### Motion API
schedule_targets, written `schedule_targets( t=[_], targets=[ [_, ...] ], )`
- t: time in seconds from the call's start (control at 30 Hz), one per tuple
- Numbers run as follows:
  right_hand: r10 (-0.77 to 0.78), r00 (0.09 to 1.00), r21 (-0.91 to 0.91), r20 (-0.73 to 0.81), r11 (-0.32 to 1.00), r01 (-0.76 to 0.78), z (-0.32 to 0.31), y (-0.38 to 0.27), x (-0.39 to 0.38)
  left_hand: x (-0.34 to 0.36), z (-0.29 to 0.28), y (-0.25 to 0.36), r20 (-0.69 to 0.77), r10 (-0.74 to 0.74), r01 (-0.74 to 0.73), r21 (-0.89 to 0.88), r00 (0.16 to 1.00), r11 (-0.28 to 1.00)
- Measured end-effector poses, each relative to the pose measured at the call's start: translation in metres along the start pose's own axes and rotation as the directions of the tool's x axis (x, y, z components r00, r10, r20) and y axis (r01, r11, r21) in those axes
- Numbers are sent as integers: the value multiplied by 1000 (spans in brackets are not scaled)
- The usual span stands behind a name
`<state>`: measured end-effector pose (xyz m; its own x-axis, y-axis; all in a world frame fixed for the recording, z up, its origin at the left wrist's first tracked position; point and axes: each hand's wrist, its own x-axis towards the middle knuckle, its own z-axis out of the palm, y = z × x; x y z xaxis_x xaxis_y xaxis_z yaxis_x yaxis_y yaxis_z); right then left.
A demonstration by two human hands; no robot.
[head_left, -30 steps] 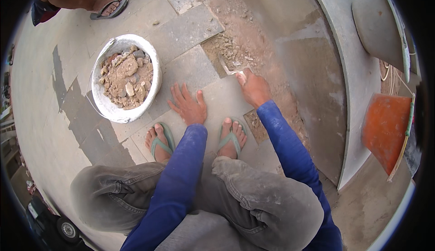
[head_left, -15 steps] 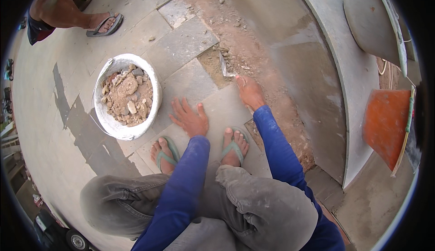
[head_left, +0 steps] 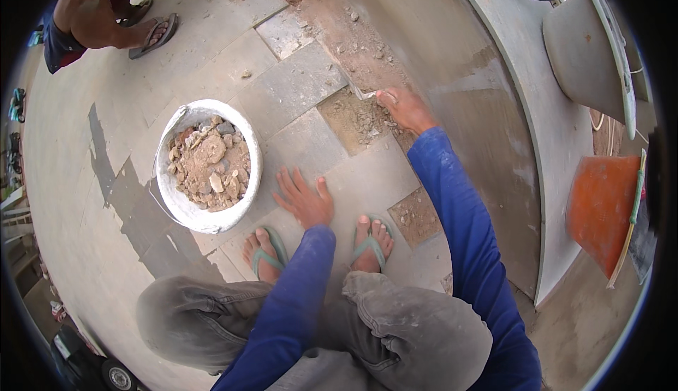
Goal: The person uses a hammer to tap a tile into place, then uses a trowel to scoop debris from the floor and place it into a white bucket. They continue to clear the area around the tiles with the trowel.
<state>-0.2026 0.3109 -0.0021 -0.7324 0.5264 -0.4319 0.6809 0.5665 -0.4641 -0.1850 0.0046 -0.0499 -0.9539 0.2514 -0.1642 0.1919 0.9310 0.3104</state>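
My right hand (head_left: 408, 111) is closed around the handle of a small metal trowel (head_left: 361, 94). Its blade, seen mostly edge-on, is at the far side of a square gap (head_left: 346, 119) in the paving, where sandy dirt and crumbs of rubble lie. My left hand (head_left: 306, 202) rests on the grey paving slabs (head_left: 373, 172) with its fingers spread, holding nothing. Left of it stands a white bucket (head_left: 253, 144) with a wire handle, filled with broken stones and sandy rubble (head_left: 208, 161).
Another person's sandalled foot (head_left: 157, 38) is at the upper left. A second gap (head_left: 415, 216) with dirt lies beside my right foot. Reddish soil (head_left: 353, 31) runs along the slab edges. On the right are a curved grey ledge (head_left: 522, 73) and an orange object (head_left: 604, 207).
My right hand has moved the trowel from inside the gap to its far edge, turning the blade. The left hand stays flat on the slab. The whole view has shifted slightly.
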Motion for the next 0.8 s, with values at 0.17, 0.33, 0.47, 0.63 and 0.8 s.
schedule_targets(
  t=[0.17, 0.33, 0.47, 0.63, 0.8],
  targets=[
    [83, 994, -58, 70, 995, -79, -4, -17, -3, -6, 3, -11, -20, 4, -4, -3, 1000, 1000],
    [47, 989, 69, -138, 997, -38, 16, -7, -4, -1, 3, -4, -8, -5, 5, -5, 1000, 1000],
    [102, 989, 137, -105, 987, -88, 25, -6, -11, -5, 1, -7, 53, 66, -67, 20, 996, 998],
    [-20, 1000, 196, 22, 981, 15, 72, -59, -17, -5, -2, -3, 126, 174, -192, 150, 977, 970],
    [-89, 990, 322, 108, 946, 50, 91, -92, 7, -2, -8, 2, 225, 417, -421, -36, 880, 907]
  ],
)
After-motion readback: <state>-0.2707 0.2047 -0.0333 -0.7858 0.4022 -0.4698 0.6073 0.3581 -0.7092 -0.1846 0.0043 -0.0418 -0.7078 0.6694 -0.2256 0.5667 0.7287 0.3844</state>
